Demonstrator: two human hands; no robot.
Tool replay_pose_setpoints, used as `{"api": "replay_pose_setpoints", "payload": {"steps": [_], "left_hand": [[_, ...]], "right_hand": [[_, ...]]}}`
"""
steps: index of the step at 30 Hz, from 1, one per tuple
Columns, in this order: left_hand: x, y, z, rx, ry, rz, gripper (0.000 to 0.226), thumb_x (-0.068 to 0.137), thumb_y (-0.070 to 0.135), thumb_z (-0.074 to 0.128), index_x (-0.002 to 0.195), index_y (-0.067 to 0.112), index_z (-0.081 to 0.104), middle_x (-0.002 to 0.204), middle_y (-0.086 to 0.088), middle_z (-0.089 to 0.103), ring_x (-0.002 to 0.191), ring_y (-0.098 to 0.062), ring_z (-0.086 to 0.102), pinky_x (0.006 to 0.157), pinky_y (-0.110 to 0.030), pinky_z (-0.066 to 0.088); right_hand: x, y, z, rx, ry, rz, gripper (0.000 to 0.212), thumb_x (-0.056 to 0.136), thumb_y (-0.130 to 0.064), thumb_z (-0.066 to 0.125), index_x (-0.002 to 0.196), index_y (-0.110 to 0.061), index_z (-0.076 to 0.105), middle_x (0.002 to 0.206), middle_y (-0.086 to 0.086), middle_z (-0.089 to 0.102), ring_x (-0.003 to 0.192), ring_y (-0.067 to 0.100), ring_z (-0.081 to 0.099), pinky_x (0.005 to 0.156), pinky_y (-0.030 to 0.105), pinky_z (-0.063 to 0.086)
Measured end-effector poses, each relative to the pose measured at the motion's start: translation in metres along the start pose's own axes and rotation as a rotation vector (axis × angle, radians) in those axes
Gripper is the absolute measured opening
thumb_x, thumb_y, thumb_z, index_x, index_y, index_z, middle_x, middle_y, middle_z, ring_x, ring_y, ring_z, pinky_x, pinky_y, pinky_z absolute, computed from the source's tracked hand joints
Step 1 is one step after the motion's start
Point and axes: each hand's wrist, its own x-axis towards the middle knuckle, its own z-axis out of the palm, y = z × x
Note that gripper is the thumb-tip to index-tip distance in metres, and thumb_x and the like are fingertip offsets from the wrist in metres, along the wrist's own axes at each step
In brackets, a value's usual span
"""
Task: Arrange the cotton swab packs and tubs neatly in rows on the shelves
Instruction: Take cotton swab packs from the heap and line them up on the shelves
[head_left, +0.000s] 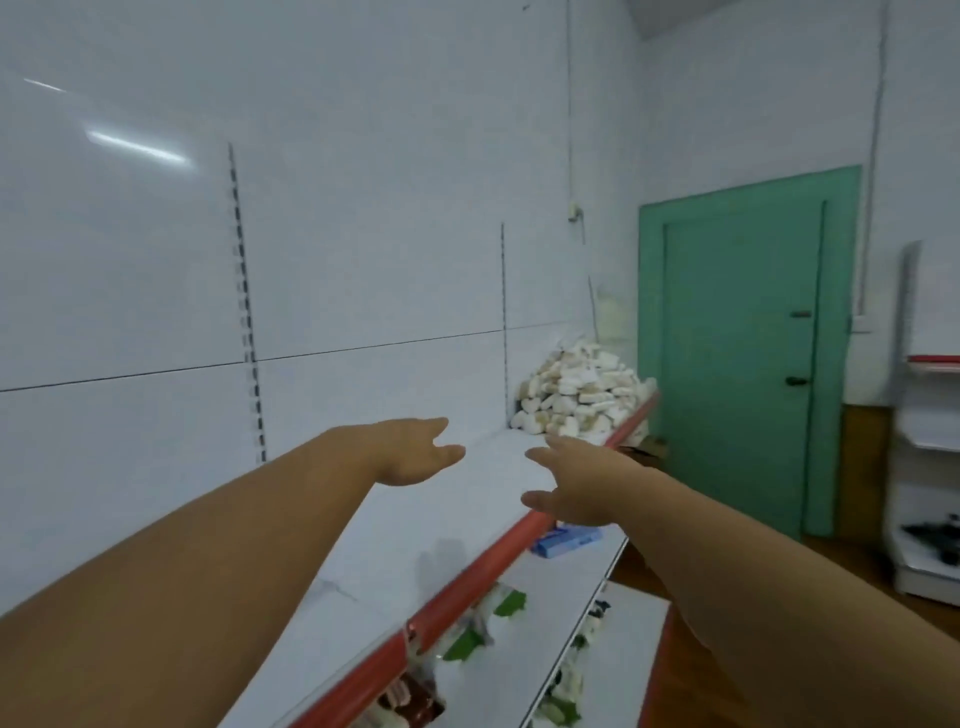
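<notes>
A loose heap of white cotton swab packs (579, 395) lies at the far right end of the top shelf (467, 499), a white board with a red front edge. Both my arms stretch out over that shelf toward the heap. My left hand (415, 452) hovers above the shelf with its fingers apart and nothing in it. My right hand (571, 480) is over the shelf's red edge, also spread and holding nothing. Both hands are well short of the heap.
A blue box (566, 540) lies on the lower shelf under my right hand. Green and white packets (483, 623) sit further along the lower shelves. A green door (743, 353) stands behind the shelf end. Another white shelf unit (930, 467) is at the far right.
</notes>
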Motion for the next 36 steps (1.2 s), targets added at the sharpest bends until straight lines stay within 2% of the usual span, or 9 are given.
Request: {"api": "replay_pose_setpoints", "payload": {"steps": [6, 10, 13, 17, 21, 25, 28, 33, 36], "left_hand": [[0.108, 0.089, 0.019, -0.024, -0.047, 0.133, 0.07, 0.098, 0.058, 0.029, 0.155, 0.023, 0.007, 0.162, 0.003, 0.01, 0.148, -0.017, 0.014, 0.12, -0.036, 0.013], [0.181, 0.117, 0.028, -0.011, -0.051, 0.179, 0.069, 0.099, 0.056, 0.03, 0.155, 0.023, 0.007, 0.162, 0.003, 0.009, 0.148, -0.016, 0.012, 0.119, -0.035, 0.012], [0.242, 0.129, 0.031, -0.022, -0.035, 0.215, 0.067, 0.099, 0.055, 0.033, 0.154, 0.025, 0.01, 0.161, 0.003, 0.014, 0.147, -0.017, 0.019, 0.117, -0.033, 0.017], [0.342, 0.138, 0.038, -0.043, -0.03, 0.217, 0.066, 0.098, 0.053, 0.037, 0.154, 0.025, 0.016, 0.16, 0.002, 0.022, 0.144, -0.018, 0.026, 0.115, -0.032, 0.022], [0.445, 0.148, 0.044, -0.092, -0.015, 0.195, 0.063, 0.094, 0.059, 0.042, 0.146, 0.024, 0.032, 0.153, -0.002, 0.035, 0.136, -0.024, 0.038, 0.108, -0.036, 0.034], [0.52, 0.175, 0.044, -0.103, -0.005, 0.217, 0.061, 0.097, 0.05, 0.045, 0.15, 0.024, 0.028, 0.155, -0.002, 0.033, 0.138, -0.022, 0.036, 0.108, -0.033, 0.032], [0.572, 0.194, 0.042, -0.136, 0.055, 0.239, 0.058, 0.097, 0.046, 0.047, 0.148, 0.024, 0.032, 0.154, 0.001, 0.033, 0.139, -0.019, 0.035, 0.109, -0.03, 0.03], [0.653, 0.217, 0.04, -0.05, 0.172, 0.214, 0.056, 0.095, 0.045, 0.051, 0.146, 0.029, 0.036, 0.152, 0.006, 0.035, 0.136, -0.013, 0.037, 0.108, -0.029, 0.031], [0.7, 0.229, 0.024, -0.047, 0.28, 0.122, 0.054, 0.095, 0.04, 0.053, 0.145, 0.028, 0.037, 0.151, 0.004, 0.038, 0.135, -0.015, 0.039, 0.108, -0.029, 0.031]], "right_hand": [[0.006, 0.14, 0.009, 0.01, -0.014, 0.144, 0.068, 0.094, -0.053, 0.048, 0.151, -0.032, 0.019, 0.16, 0.0, 0.015, 0.144, 0.025, 0.023, 0.115, 0.044, 0.027], [0.027, 0.215, 0.031, 0.0, -0.068, 0.252, 0.068, 0.095, -0.053, 0.045, 0.152, -0.037, 0.012, 0.162, 0.0, 0.006, 0.148, 0.023, 0.012, 0.118, 0.043, 0.02], [0.062, 0.26, 0.052, -0.025, -0.107, 0.288, 0.07, 0.095, -0.051, 0.047, 0.152, -0.037, 0.009, 0.162, 0.001, 0.002, 0.149, 0.023, 0.006, 0.118, 0.045, 0.019], [0.132, 0.311, 0.068, -0.036, -0.107, 0.236, 0.069, 0.095, -0.049, 0.048, 0.152, -0.037, 0.011, 0.162, -0.002, 0.003, 0.148, 0.022, 0.009, 0.118, 0.044, 0.02], [0.207, 0.367, 0.064, -0.002, -0.039, 0.182, 0.068, 0.095, -0.049, 0.048, 0.152, -0.033, 0.014, 0.162, -0.005, 0.006, 0.147, 0.019, 0.015, 0.118, 0.04, 0.021], [0.267, 0.426, 0.068, -0.009, -0.05, 0.148, 0.069, 0.095, -0.049, 0.048, 0.152, -0.035, 0.013, 0.161, -0.007, 0.007, 0.147, 0.017, 0.014, 0.118, 0.039, 0.02], [0.308, 0.471, 0.074, 0.01, -0.032, 0.123, 0.066, 0.095, -0.048, 0.048, 0.151, -0.035, 0.017, 0.16, -0.009, 0.012, 0.145, 0.015, 0.017, 0.116, 0.035, 0.021], [0.383, 0.563, 0.089, 0.031, 0.073, -0.001, 0.054, 0.091, -0.05, 0.05, 0.141, -0.037, 0.037, 0.147, -0.01, 0.037, 0.136, 0.013, 0.033, 0.113, 0.035, 0.032], [0.425, 0.613, 0.092, 0.157, 0.153, -0.008, 0.054, 0.091, -0.045, 0.054, 0.142, -0.035, 0.038, 0.147, -0.012, 0.036, 0.135, 0.011, 0.033, 0.112, 0.034, 0.03]]}}
